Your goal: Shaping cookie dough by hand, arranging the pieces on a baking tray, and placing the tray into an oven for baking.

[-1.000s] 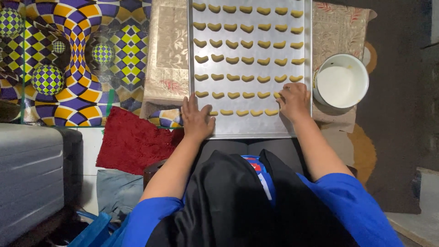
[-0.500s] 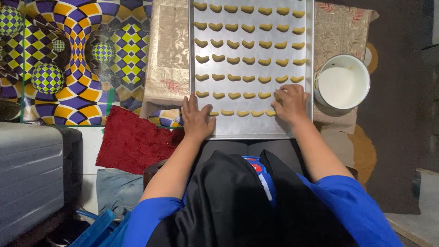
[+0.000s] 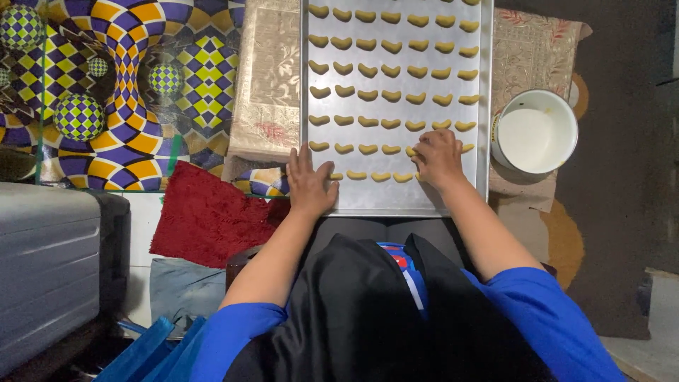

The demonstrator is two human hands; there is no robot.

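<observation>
A metal baking tray [image 3: 396,199] lies in front of me with several rows of small yellow crescent-shaped dough pieces [image 3: 368,94]. My left hand [image 3: 309,181] rests flat with fingers spread on the tray's near left corner, beside the nearest row. My right hand [image 3: 438,158] is curled over the right end of the two nearest rows, fingertips touching the dough pieces there; whether it holds one is hidden.
A white pot [image 3: 534,131] with white contents stands right of the tray on patterned cloth. A red shaggy mat [image 3: 212,212] and a bright chequered carpet [image 3: 106,85] lie to the left. A grey case [image 3: 49,262] stands at the near left.
My right hand has shifted slightly left along the nearest rows. The left hand stays on the tray's corner.
</observation>
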